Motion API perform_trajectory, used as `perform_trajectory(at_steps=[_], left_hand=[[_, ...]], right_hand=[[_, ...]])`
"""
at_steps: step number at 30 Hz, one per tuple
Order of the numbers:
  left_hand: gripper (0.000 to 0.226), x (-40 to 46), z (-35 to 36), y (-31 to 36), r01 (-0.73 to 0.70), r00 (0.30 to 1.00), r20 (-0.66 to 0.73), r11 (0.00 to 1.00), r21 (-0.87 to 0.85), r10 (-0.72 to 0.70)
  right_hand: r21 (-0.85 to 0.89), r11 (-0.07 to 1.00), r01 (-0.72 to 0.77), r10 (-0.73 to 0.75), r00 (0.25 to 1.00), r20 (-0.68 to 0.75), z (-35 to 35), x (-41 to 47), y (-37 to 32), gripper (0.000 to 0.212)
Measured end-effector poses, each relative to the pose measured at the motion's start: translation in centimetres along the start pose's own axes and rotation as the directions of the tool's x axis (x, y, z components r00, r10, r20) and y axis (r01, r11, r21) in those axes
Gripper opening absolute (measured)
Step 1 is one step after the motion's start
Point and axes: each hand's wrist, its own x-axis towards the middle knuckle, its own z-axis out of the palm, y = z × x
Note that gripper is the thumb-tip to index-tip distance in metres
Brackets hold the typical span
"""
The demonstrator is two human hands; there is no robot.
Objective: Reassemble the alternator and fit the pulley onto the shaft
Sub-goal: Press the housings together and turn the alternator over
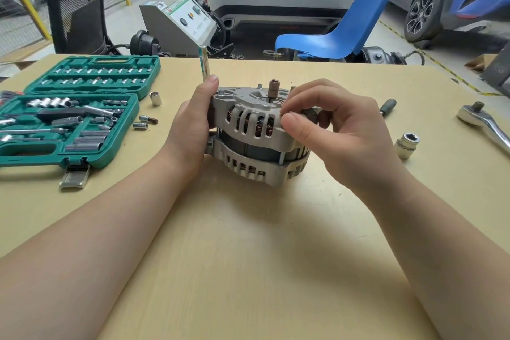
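Alternator (256, 130) housing is seen in dull silver-grey; copper-brown windings show through its slots, shaft (273, 89) tip brownish. Table (248, 257) is finished in pale yellow wood grain. Socket case (82, 110) is moulded teal-green, sockets chrome. Chair (345, 33) is blue. Ratchet (485, 124) is chromed.

Before us: an alternator (256, 130) in matt grey cast metal, its slotted housing showing coppery windings within, and a dull brownish shaft (274, 87) on top. We note a table (248, 243) of pale, smooth, matt wood-look board. We list a tool case (69, 110) of green moulded plastic holding bright, glossy metal sockets; a loose socket (408, 144) and a ratchet (485, 124), both polished metal; and a chair (342, 27) of smooth blue plastic.
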Motion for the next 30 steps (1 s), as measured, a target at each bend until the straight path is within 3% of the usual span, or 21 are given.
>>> perform_trajectory(at_steps=[14,19,23,27,30], left_hand=[[0.071,0.5,-0.3,-0.2,0.035,0.999,0.009,0.997,-0.071,-0.035],[0.068,0.7,-0.4,-0.5,0.082,0.996,0.033,0.981,-0.177,-0.077],[0.059,0.7,-0.2,-0.3,0.117,0.992,-0.011,0.96,-0.255,-0.124],[0.067,0.6,-0.3,-0.2,0.163,0.985,-0.007,0.95,-0.265,-0.171],[0.066,0.5,-0.2,-0.1,0.161,0.985,-0.012,0.945,-0.284,-0.172]], right_hand=[[-0.12,0.989,0.089,-0.098,0.993,-0.07,0.7,0.2,0.1,0.004],[0.02,0.992,-0.127,0.128,0.96,-0.25,-0.5,1.3,1.7,0.025],[0.091,0.948,-0.306,0.319,0.909,-0.268,-1.2,2.1,4.0,0.022],[-0.157,0.898,-0.41,0.342,0.877,-0.338,-4.0,3.2,5.5,0.024],[-0.587,0.648,-0.486,0.365,0.874,-0.321,-6.5,3.3,6.8,0.027]])
